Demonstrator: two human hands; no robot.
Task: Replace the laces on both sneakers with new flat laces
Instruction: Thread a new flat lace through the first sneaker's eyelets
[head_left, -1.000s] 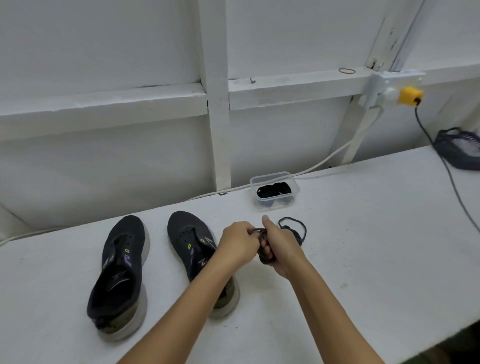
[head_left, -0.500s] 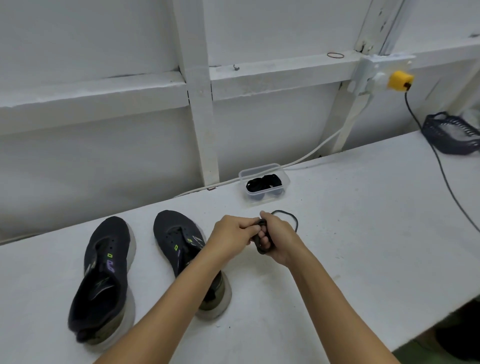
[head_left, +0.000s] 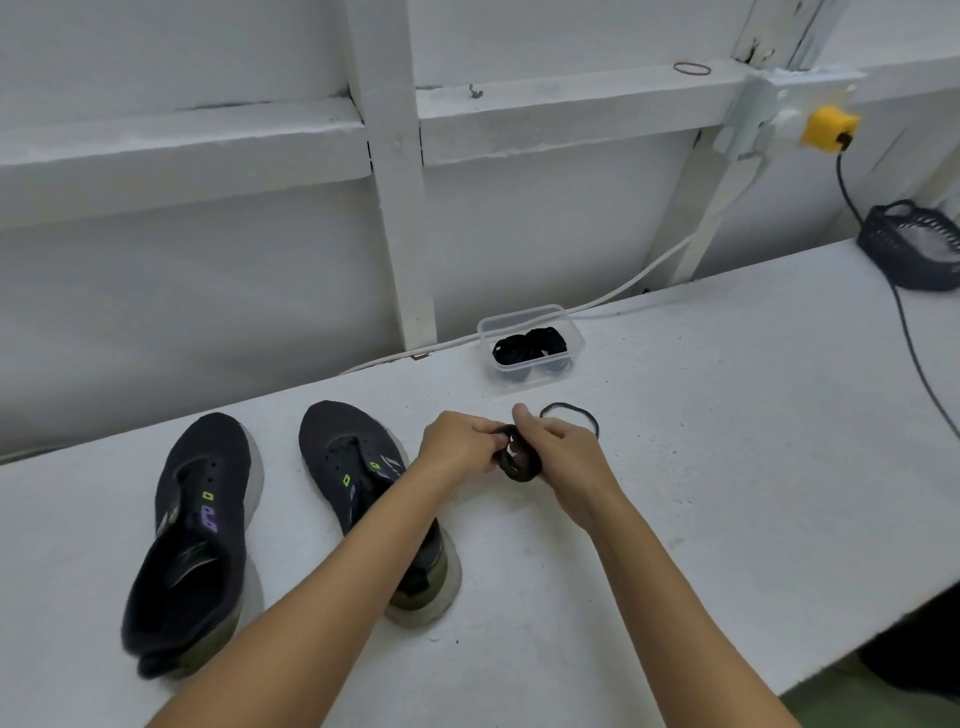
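Observation:
Two black sneakers without laces stand on the white table (head_left: 727, 467): the left sneaker (head_left: 195, 540) and the right sneaker (head_left: 358, 478), partly hidden under my left forearm. Just right of them my left hand (head_left: 460, 441) and my right hand (head_left: 563, 457) both pinch a coiled black lace bundle (head_left: 517, 460) held a little above the table. A loose black lace loop (head_left: 571, 413) lies on the table behind my right hand.
A clear plastic tub (head_left: 530, 343) with more black laces stands at the wall. A white cable runs along the wall. A black cord leads from a yellow plug (head_left: 828, 127) past a dark basket (head_left: 917, 244) at the far right.
The view has shifted slightly between frames. My hands stay together on the lace bundle, with the fingers working at it; the sneakers and tub have not moved.

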